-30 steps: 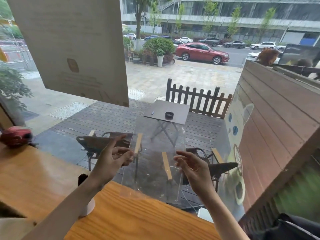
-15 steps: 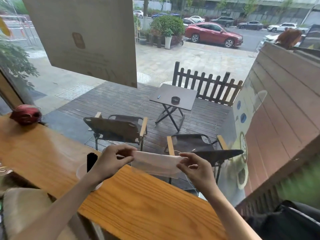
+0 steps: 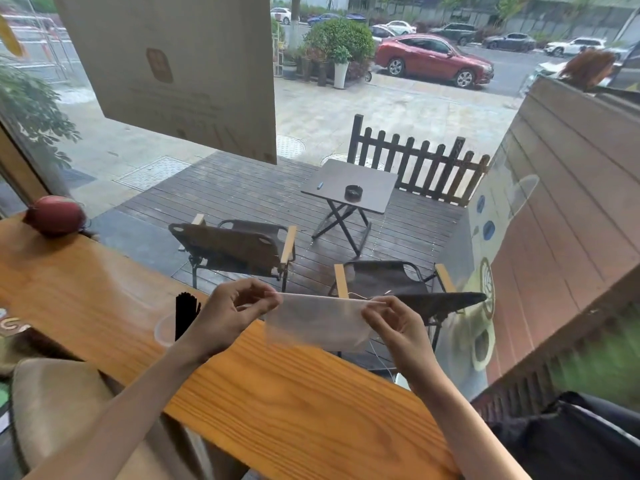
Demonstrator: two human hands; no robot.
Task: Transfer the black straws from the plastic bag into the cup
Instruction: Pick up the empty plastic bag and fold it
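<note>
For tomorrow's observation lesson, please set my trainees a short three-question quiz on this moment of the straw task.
1. True or false: the black straws stand in the cup.
2. What do the left hand and right hand hold between them?
3. Is the plastic bag (a) on the counter, (b) held above it?

Key: 1 true; 2 the plastic bag, apparently empty; 3 b.

A wooden counter (image 3: 277, 393) runs along a large window (image 3: 346, 116) in daylight. A big paper poster (image 3: 173, 71) hangs on the glass at far left. Outside, two folding chairs (image 3: 239, 244) and a small dark table (image 3: 349, 185) stand on wet decking, with a picket fence (image 3: 415, 161) behind. Farther off, a red car (image 3: 433, 58) is parked.
</note>
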